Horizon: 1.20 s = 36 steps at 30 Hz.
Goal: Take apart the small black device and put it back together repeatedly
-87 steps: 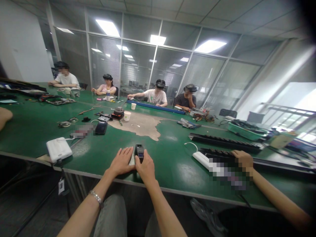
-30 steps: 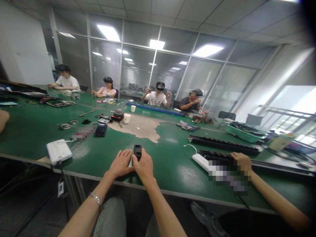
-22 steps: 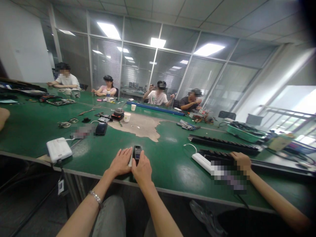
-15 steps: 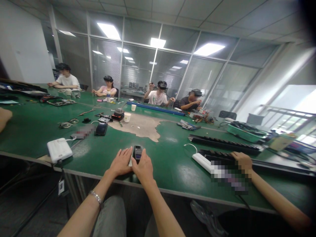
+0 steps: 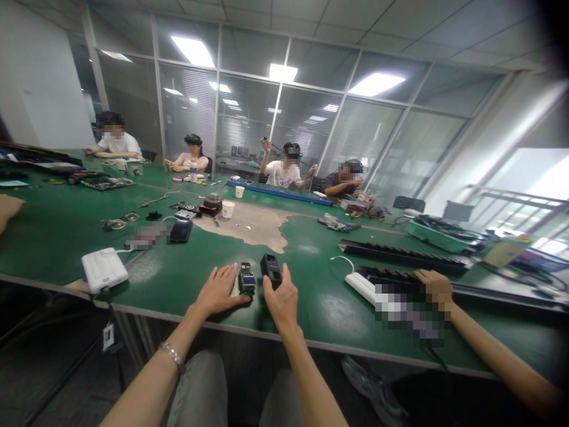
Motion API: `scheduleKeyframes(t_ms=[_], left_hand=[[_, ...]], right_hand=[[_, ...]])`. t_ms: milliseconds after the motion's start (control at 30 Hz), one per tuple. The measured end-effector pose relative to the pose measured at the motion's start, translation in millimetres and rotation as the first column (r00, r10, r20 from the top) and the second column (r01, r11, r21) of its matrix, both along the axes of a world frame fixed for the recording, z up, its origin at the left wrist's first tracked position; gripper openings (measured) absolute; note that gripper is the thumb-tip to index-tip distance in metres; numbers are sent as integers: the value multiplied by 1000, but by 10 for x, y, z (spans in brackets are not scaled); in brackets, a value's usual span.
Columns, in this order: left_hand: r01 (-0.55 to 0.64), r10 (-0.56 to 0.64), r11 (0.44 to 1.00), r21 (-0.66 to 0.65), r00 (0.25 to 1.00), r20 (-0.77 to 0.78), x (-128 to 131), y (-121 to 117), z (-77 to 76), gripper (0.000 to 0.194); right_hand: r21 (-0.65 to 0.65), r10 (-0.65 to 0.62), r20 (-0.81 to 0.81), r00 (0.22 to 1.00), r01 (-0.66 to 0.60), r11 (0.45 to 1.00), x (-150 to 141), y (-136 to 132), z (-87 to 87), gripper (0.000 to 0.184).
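Probably at the step of taking a black case (image 5: pixel 271 265) off a small circuit board (image 5: pixel 246 274). Holding the case in the right grip (image 5: pixel 283 300), with thumb and fingers closed around its near end, just right of the circuit board and apart from it. Hard to tell whether lifted clear of the desk (image 5: pixel 311 284) or resting on it. Laying the left grip (image 5: pixel 217 290) spread, palm down, just left of the circuit board, with the thumb stretched along the near end; perhaps steadying, but not clasping, as far as visible.

Seems to call next for leaving the circuit board undisturbed and bringing the case well to the right of it, without brushing the exposed parts.

Compared with half a second ago: no longer seeing case and circuit board together as one dark block. Now showing a strip of desk between the two, with green parts and a bluish panel (image 5: pixel 249 283) uncovered on the circuit board. Finding the right grip shifted rightward along with the case, and the left grip in nearly the same spot beside the circuit board.
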<state>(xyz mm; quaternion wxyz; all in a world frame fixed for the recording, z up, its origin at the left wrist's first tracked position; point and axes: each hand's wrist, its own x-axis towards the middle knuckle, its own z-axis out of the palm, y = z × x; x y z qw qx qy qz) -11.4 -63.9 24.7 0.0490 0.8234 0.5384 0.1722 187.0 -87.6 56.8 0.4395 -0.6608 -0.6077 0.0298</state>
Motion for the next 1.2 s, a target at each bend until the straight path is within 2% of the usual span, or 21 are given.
scheduleKeyframes(t_ms=[133, 233, 433, 600, 700, 933, 1200], left_hand=[[-5, 5, 1000, -27, 1000, 7, -14, 19, -9, 102], [-20, 21, 998, -59, 1000, 15, -26, 66, -21, 104], [-60, 60, 993, -103, 998, -4, -2, 183, 21, 116], [-75, 73, 996, -38, 997, -35, 39, 126, 62, 105], [-80, 80, 997, 16, 997, -20, 47, 56, 62, 100], [-70, 70, 996, 50, 998, 8, 38, 41, 15, 106], [-65, 65, 997, 36, 998, -8, 7, 41, -2, 97]], right_hand=[[-30, -19, 58, 998, 21, 999, 127, -31, -259, 70], [-24, -26, 101, 995, 29, 999, 137, -28, -380, 71], [110, -1, 149, 989, -15, 994, 134, -18, -451, 72], [94, 38, 140, 990, -51, 994, 181, 1, -501, 67], [68, 49, 101, 994, -56, 996, 152, 17, -420, 66], [119, 103, -54, 993, -96, 988, -214, 20, 17, 68], [35, 159, 66, 985, -161, 986, -543, 39, 7, 69]])
